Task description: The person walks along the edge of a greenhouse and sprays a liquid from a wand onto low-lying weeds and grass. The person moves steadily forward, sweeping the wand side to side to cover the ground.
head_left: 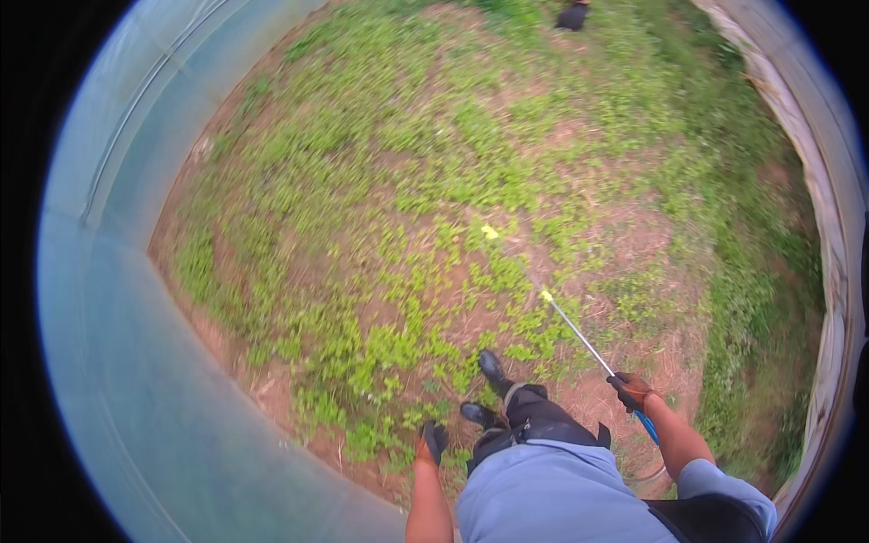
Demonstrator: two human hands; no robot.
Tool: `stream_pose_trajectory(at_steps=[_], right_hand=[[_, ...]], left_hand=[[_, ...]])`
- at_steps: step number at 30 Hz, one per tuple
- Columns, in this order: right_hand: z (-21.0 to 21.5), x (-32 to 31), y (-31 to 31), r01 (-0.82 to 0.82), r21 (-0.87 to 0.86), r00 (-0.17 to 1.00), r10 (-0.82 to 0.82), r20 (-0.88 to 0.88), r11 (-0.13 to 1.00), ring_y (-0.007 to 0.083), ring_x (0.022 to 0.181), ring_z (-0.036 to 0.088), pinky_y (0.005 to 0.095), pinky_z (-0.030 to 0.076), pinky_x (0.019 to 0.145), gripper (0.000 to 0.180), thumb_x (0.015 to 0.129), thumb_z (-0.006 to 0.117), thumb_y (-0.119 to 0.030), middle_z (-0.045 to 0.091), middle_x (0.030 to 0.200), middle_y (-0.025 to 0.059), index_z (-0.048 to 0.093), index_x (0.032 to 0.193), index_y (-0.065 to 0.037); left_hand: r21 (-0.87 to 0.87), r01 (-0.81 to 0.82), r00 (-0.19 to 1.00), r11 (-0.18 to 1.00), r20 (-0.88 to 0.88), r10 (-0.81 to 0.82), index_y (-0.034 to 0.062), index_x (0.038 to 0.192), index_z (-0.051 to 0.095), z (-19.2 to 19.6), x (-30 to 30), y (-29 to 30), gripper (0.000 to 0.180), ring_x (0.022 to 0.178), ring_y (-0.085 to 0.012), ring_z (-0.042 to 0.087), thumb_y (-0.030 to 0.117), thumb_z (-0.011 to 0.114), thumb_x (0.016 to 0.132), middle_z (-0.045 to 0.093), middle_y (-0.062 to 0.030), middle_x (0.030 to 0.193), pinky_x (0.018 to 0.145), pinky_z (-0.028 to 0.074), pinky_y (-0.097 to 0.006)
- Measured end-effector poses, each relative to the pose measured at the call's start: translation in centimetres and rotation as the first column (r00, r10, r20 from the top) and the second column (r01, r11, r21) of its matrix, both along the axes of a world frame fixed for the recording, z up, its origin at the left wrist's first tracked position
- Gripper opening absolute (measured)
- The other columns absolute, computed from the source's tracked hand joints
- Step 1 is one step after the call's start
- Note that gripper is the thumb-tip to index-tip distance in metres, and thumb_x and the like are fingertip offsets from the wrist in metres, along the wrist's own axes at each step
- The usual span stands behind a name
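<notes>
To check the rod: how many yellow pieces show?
2: one yellow piece at the visible far end of the rod, a second piece farther up-left. Plants may hide more.

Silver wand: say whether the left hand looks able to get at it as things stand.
Likely yes, by reaching across: the left hand appears empty, and the silver wand extends forward from the right hand with nothing visible blocking it.

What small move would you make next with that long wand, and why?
I'd probably swing the metal wand slightly left with the right hand: it slants forward over patchy ground, while denser leafy plants lie to its left.
</notes>
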State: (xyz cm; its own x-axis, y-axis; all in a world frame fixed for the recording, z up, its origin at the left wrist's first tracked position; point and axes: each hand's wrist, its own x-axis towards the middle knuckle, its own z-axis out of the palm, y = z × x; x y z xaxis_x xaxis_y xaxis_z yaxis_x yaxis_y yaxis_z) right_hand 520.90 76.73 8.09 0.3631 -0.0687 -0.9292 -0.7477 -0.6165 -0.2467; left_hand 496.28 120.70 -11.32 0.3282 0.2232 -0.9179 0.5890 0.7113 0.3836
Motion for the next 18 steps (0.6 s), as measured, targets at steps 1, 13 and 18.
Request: stream_pose_trajectory(at_steps=[1,13,18], right_hand=[[-0.4,0.3,1.1,-0.143,-0.011,0.989,0.143,-0.025,0.990,0.0135,0.051,0.047,0.0304,0.044,0.042,0.045,0.087,0.053,-0.042,0.050,0.067,0.0023,0.055,0.122,-0.013],[-11.2,12.3,22.5,-0.215,0.207,0.975,0.197,0.103,0.955,0.0128,0.042,0.041,0.0316,0.039,0.037,0.038,0.093,0.048,-0.036,0.042,0.056,-0.0002,0.054,0.126,-0.018],[-14.7,11.1,30.1,-0.645,0.256,0.763,0.620,0.181,0.719,0.0158,0.048,0.048,0.0332,0.041,0.038,0.039,0.090,0.051,-0.039,0.049,0.062,0.0027,0.056,0.124,-0.019]], left_hand=[[-0.008,0.013,1.000,1.000,-0.005,-0.013,0.0058,0.124,0.049,1.0,0.8,-0.3,0.047,0.093,-0.0267,0.061,0.039,0.052,0.090,0.060,-0.0173,0.111,0.078,0.052,-0.039],[0.210,-0.369,0.925,0.905,-0.008,0.379,0.0094,0.123,0.051,6.6,-4.0,5.4,0.051,0.080,-0.0213,0.063,0.044,0.060,0.087,0.064,-0.0111,0.099,0.066,0.051,-0.033],[0.203,-0.539,0.835,0.817,0.005,0.550,0.0089,0.123,0.049,7.0,-7.3,6.2,0.051,0.083,-0.0208,0.062,0.044,0.057,0.088,0.063,-0.0113,0.102,0.071,0.052,-0.034]])
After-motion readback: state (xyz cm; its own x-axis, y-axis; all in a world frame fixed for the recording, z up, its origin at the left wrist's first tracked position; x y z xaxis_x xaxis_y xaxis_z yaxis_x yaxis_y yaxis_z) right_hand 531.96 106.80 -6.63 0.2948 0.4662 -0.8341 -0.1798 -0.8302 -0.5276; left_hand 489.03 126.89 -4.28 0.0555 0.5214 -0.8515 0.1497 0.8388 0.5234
